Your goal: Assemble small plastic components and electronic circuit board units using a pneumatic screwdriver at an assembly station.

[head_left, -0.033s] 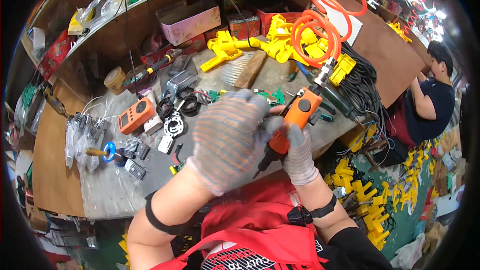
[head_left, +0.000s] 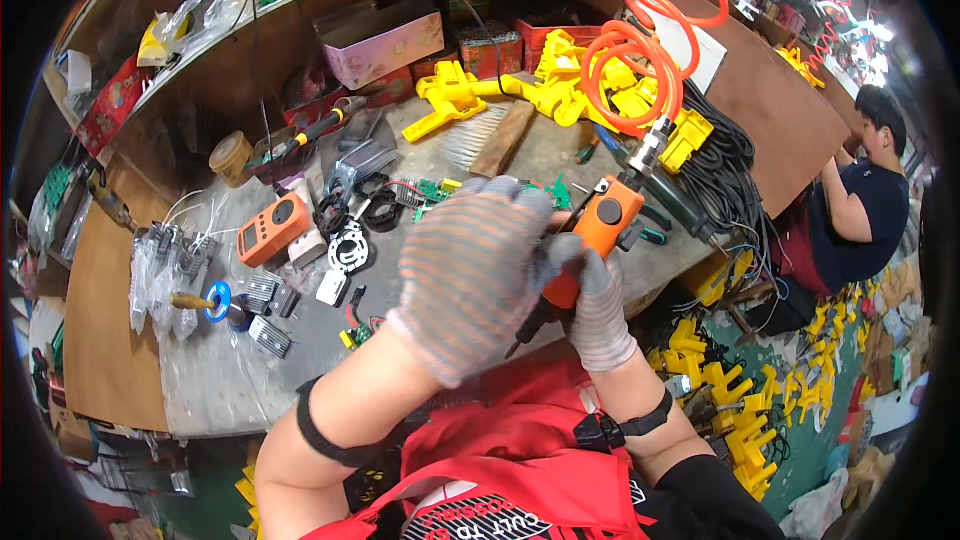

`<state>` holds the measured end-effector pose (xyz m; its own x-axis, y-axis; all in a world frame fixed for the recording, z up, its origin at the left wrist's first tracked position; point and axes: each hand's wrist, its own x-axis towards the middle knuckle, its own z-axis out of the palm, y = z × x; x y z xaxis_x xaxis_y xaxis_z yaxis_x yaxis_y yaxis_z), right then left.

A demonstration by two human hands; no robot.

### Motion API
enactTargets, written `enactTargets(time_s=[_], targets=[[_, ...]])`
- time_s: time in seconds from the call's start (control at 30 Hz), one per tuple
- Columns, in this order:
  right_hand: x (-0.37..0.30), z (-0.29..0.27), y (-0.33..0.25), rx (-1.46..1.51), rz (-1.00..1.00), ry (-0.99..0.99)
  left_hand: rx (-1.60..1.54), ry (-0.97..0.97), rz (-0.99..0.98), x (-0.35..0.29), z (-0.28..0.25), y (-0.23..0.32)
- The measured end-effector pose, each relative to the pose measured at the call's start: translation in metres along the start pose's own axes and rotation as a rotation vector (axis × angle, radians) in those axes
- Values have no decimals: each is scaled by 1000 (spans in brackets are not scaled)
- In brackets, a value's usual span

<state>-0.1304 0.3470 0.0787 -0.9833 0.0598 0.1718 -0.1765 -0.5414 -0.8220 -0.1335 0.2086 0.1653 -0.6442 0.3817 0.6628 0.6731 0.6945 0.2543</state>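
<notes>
The orange tool (head_left: pixel 608 215) has a black, narrow nose, and stands tilted above the workbench (head_left: pixel 315 355); the right hand (head_left: pixel 600 318) is closed around its body; the left hand (head_left: pixel 472 275) bends beside it, but what its fingers grip I cannot tell; I count one orange meter (head_left: pixel 273 230), one brush (head_left: pixel 503 140); the front edge passes near both wrists.

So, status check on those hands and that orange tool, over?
Right hand gripping orange tool. Left hand overlapping it, grip unclear, hiding part of it. Coiled orange hose just beyond.
</notes>
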Motion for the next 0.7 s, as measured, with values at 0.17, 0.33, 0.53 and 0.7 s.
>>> enactTargets(time_s=[0.17,0.33,0.53,0.7], targets=[[9,-39,45,68,-63,-171,84,-11,2,15,23,18],[-9,-16,17,-311,-5,-184,170,-87,-27,8,24,20],[-11,-21,27,-700,-228,-211,308,-69,80,6,26,18],[-14,-13,17,-380,120,-123,336,-180,255,4,20,-3]])
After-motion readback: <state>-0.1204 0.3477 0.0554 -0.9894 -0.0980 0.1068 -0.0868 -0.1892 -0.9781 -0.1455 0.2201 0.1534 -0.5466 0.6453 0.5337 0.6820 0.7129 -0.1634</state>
